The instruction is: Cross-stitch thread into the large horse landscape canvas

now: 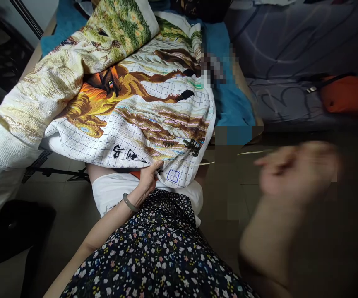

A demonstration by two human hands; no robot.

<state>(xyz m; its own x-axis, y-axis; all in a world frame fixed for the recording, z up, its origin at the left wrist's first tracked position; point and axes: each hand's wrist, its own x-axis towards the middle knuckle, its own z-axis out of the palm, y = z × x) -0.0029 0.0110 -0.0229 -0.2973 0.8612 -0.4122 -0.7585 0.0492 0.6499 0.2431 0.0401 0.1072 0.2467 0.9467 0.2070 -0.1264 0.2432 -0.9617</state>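
A large cross-stitch cloth with a printed grid lies across the low table and my lap, partly folded over itself. Its stitching shows a brown-orange horse, rocky ground and greenery, with dark characters along the near edge. My left hand grips that near edge, thumb on top and the other fingers hidden beneath. Out to the right, away from the cloth, my right hand is raised and blurred, its fingers curled together. A pale yellow thread runs from the cloth's near right part toward these fingers. No needle can be made out.
Teal fabric covers the table under the cloth. Behind it on the right is a grey patterned sofa with an orange bag. Black stand legs are at the lower left, under the cloth. Some patches are pixelated.
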